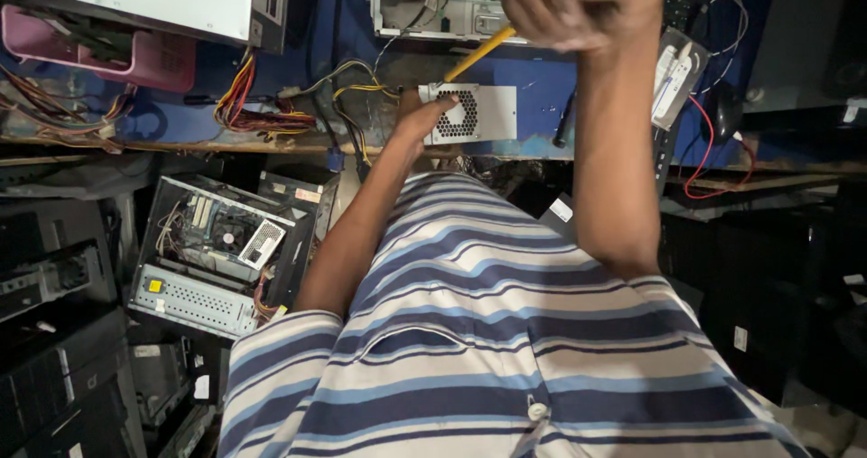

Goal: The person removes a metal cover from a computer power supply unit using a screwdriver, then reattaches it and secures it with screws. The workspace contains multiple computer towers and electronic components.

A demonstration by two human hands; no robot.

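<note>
Your right hand (578,6) is raised near the top of the view, its fingers (542,15) clenched around the handle of a screwdriver (479,53). The handle is hidden inside your fist; only the yellow shaft shows, and its long axis slants down and away from those fingers toward your left, with the tip pointing at the upper corner of the power supply box (470,113). The tip meets that corner or hangs just above it; you cannot tell which.

Your left hand (423,115) lies against the left end of the box, fingers loosely curled on its face beside the round fan grille, pressing rather than gripping. The box lies on the blue desk (542,88), its long side running left to right, just under your right fist. A bundle of coloured wires (271,106) trails off beyond your left fingers. Below the desk edge, well apart from both hands, an open computer case (221,250) lies on the floor.
</note>
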